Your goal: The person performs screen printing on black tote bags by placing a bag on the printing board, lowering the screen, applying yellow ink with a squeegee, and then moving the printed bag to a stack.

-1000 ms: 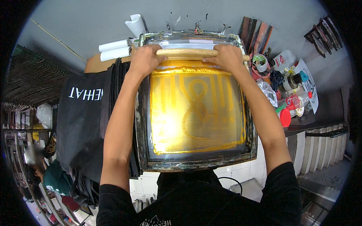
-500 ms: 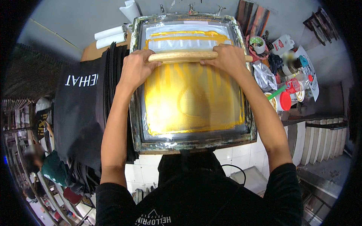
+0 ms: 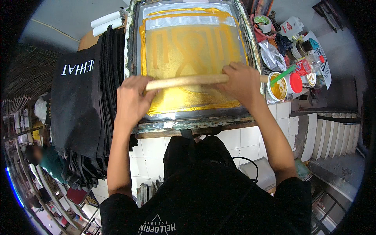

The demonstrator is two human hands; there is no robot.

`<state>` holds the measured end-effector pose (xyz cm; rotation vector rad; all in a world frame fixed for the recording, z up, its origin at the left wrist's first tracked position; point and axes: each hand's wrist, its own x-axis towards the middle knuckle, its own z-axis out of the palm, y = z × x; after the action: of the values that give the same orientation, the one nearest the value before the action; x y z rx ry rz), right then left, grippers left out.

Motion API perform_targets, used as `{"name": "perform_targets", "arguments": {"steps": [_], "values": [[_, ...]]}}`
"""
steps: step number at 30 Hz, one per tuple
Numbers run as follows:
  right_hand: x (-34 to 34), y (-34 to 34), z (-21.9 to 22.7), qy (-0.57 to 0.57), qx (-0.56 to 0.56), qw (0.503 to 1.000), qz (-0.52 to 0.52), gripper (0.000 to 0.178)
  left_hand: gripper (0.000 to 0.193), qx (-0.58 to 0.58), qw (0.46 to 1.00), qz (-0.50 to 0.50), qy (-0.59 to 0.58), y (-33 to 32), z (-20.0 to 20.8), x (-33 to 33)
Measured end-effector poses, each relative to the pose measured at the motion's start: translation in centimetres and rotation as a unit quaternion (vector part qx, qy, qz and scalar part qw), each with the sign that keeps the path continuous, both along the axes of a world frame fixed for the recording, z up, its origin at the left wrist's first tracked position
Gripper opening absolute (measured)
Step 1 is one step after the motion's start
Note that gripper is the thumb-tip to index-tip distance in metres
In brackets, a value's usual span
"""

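My left hand and my right hand are both closed around a wooden-handled squeegee, one near each end. The squeegee lies crosswise over the near half of a screen printing frame; its blade is hidden below the handle. Golden-yellow ink coats the mesh in a thin film, with darker streaks on the far side of the squeegee. A thicker ink line runs along the far end, and brighter wet ink shows between the squeegee and the near rim.
Black printed fabric pieces hang in a thick stack at left, below white paper rolls. On the right stand an ink tub with a green stick, a red-lidded jar and bottles. Another person is at far left.
Both hands have drawn the squeegee from the far part of the screen toward me, over the ink. The whole view has shifted, bringing the ink tub out from behind my right arm.
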<state>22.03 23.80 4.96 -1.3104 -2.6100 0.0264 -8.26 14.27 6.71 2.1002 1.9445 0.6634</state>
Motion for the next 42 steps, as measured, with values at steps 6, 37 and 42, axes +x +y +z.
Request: {"name": "perform_targets", "arguments": {"steps": [6,37,42], "values": [[1.8,-6.7,-1.0,0.024,0.003,0.999,0.022,0.035,0.028,0.02,0.999,-0.028,-0.011,-6.6,-0.3,1.4],[-1.3,0.5,25.9,0.151,0.202,0.966,-0.048,0.033,0.078,0.484,0.835,0.112,-0.237,-1.6,9.0,-4.0],[-3.7,4.6,32.5,0.139,0.189,0.971,-0.037,0.038,0.074,0.04,0.942,0.293,-0.157,1.0,-3.8,-7.9]]}}
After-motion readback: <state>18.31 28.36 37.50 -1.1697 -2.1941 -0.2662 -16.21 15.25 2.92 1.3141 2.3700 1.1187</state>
